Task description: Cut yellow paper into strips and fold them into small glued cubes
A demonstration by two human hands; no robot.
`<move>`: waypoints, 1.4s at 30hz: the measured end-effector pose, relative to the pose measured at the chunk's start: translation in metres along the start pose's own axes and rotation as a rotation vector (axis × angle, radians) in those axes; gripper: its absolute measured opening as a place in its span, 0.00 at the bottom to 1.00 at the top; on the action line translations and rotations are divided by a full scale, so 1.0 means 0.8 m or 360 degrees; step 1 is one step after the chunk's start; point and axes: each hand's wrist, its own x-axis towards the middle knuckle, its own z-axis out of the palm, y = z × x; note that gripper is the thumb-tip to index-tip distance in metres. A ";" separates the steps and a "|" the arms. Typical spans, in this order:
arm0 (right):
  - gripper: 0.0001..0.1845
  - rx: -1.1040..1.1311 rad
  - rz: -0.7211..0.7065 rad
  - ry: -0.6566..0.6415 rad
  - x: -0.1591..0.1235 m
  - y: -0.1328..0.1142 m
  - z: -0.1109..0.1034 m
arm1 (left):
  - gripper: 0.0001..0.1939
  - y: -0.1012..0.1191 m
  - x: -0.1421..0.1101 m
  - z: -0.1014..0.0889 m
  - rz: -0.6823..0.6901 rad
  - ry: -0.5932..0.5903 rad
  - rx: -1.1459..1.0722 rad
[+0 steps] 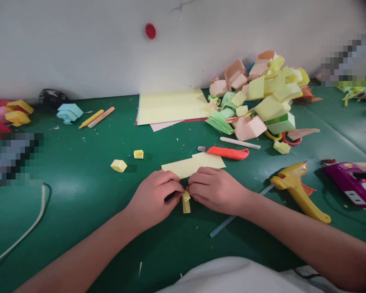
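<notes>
1. Centrally, the left hand (154, 197) and right hand (215, 189) meet fingertip to fingertip on the green tabletop (79, 195), both pinched narrow on a small folded yellow paper piece (186, 202) that hangs just below the fingers
2. Step in hand, by judgement: creasing or pressing a fold in that piece; the next move likely calls for a firm, even pinch along the fold, with the two edges kept aligned
3. Just beyond the knuckles: a pale yellow paper strip (193, 165) lying flat; behind it an orange utility knife (227, 153) and a white stick (240, 143)
4. Right side: a yellow glue gun (297, 189), close to the right forearm, and a purple device (349, 183) further out
5. Left side: two small yellow folded cubes (118, 165) (138, 154), well apart from the hands
6. Far edge by the wall: a stack of paper sheets (172, 106) and a heap of folded paper boxes (259, 97)
7. Open room: bare tabletop left of and in front of the hands; tighter to the right
</notes>
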 end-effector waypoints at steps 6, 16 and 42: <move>0.16 -0.0168 -0.0183 -0.0047 -0.001 -0.003 -0.004 | 0.08 0.000 0.000 -0.003 0.0055 -0.0051 -0.0029; 0.16 0.0113 -0.0117 -0.0022 -0.001 0.000 0.001 | 0.06 0.001 -0.001 0.000 0.0084 -0.0096 -0.0005; 0.08 0.0463 0.0140 0.0007 0.001 0.004 0.005 | 0.05 0.007 0.005 0.003 -0.0005 -0.0117 0.0054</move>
